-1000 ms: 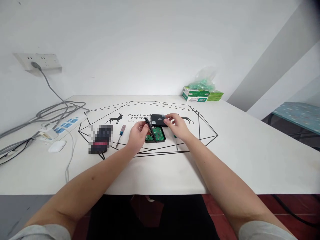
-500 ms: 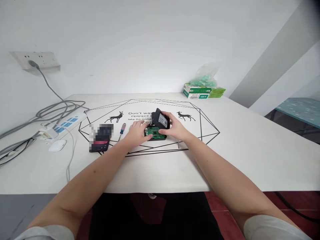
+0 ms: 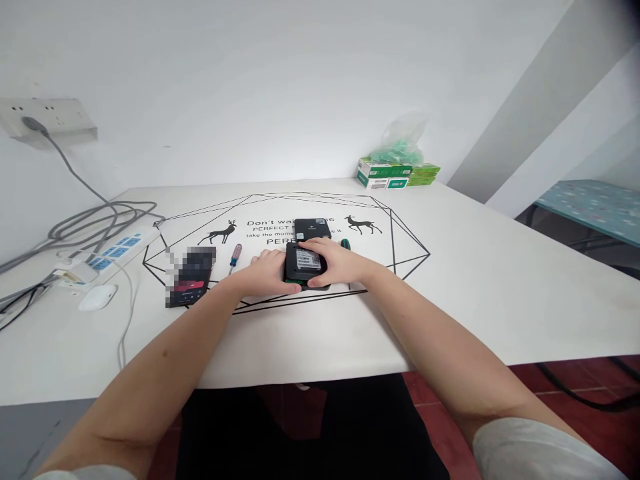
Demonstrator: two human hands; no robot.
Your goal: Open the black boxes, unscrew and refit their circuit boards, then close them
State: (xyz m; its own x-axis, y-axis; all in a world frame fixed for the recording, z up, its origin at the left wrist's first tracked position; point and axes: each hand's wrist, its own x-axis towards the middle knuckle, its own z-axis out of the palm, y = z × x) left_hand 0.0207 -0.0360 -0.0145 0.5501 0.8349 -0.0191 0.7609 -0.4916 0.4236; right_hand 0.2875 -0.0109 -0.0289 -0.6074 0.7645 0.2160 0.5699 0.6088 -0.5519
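Observation:
A black cover with a white label (image 3: 306,259) lies over the device's black base (image 3: 323,288). A sliver of green circuit board (image 3: 295,281) shows at the front left. My right hand (image 3: 337,261) grips the cover from the right, thumb at its front edge and fingers across the far side. My left hand (image 3: 270,272) holds the left side of the base, thumb along the front corner; its fingertips are partly hidden. Just behind sits a flat black panel with small labels (image 3: 313,229). A screwdriver with a green handle (image 3: 345,245) lies beside my right hand.
Left of my hands are a screwdriver with a clear and blue handle (image 3: 237,253) and a partly blurred phone (image 3: 193,277). Further left are a white earphone case (image 3: 99,297), a power strip (image 3: 117,250) and coiled grey cables (image 3: 100,223). Green-white boxes (image 3: 385,170) stand at the back.
The cover, tilted up in my right hand before, has come down over the circuit board. My left hand has shifted to the base's front left corner. The view has turned slightly.

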